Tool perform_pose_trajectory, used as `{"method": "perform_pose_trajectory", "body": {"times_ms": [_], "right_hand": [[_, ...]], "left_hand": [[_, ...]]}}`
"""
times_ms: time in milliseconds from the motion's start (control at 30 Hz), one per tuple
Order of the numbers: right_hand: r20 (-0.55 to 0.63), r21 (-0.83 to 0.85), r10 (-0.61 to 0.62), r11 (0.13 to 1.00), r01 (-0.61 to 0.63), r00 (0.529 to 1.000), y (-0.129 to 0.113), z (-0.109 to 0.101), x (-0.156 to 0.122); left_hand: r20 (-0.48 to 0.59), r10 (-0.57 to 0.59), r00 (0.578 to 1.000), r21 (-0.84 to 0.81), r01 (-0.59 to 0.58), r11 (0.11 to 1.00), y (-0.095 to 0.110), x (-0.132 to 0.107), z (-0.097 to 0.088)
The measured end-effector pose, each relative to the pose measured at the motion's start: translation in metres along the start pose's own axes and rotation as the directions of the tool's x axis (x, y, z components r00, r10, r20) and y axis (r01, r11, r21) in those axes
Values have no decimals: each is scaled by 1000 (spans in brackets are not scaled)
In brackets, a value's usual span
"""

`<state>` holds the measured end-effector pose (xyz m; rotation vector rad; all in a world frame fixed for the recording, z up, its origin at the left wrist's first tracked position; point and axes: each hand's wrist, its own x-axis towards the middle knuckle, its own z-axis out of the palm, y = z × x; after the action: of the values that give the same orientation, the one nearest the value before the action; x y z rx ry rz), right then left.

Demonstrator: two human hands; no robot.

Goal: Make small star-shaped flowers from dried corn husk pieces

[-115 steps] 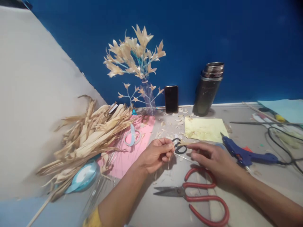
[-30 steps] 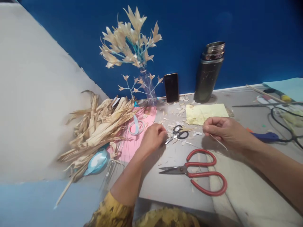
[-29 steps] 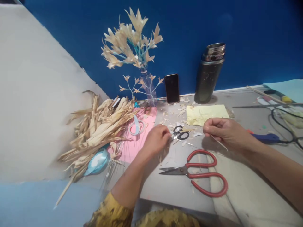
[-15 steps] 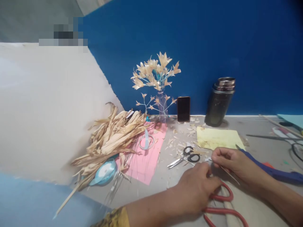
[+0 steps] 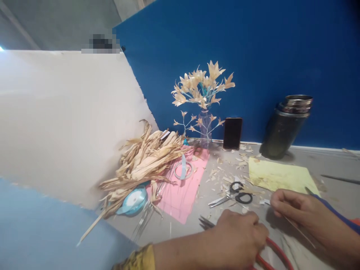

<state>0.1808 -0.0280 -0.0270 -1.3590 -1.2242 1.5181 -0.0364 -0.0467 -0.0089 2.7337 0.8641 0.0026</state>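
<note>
My left hand [image 5: 239,240] lies closed over the red-handled scissors [image 5: 274,255] at the table's near edge, and their blade tips [image 5: 205,222] stick out to its left. To the right, my right hand [image 5: 300,212] is closed on a thin wire stick [image 5: 302,233] that points down and to the right. Small black-handled scissors [image 5: 234,193] lie on the table just beyond both hands, among husk scraps.
A heap of dried corn husks [image 5: 143,161] lies left on pink paper [image 5: 182,187], beside a tape ring [image 5: 183,170] and blue ribbon spool [image 5: 132,200]. At the blue wall stand a vase of husk flowers [image 5: 204,93], a phone [image 5: 232,133] and a steel flask [image 5: 287,125]. Yellow paper [image 5: 278,176] lies right.
My left hand left the small black scissors, moved toward me and closed over the red scissors. My right hand keeps the wire stick. The view has tilted up and turned left.
</note>
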Motion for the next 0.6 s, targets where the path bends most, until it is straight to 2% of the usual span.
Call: {"method": "perform_pose_trajectory", "body": {"times_ms": [133, 233, 333, 500, 600], "right_hand": [[-43, -11, -6, 1000, 5, 999, 1, 1, 2], [-55, -21, -26, 999, 25, 998, -2, 2, 2], [-93, 20, -30, 999, 32, 995, -11, 6, 0], [-100, 56, -28, 998, 34, 995, -23, 12, -5], [-86, 101, -44, 994, 53, 995, -22, 12, -4]], "left_hand": [[64, 88, 994, -48, -85, 995, -4, -2, -2], [4, 109, 994, -40, -109, 993, -7, 1, 4], [-23, 72, 997, -26, -73, 997, -6, 5, 0], [133, 20, 991, 32, -25, 999, 2, 19, -24], [145, -1, 989, 7, 0, 1000, 5, 31, -26]]}}
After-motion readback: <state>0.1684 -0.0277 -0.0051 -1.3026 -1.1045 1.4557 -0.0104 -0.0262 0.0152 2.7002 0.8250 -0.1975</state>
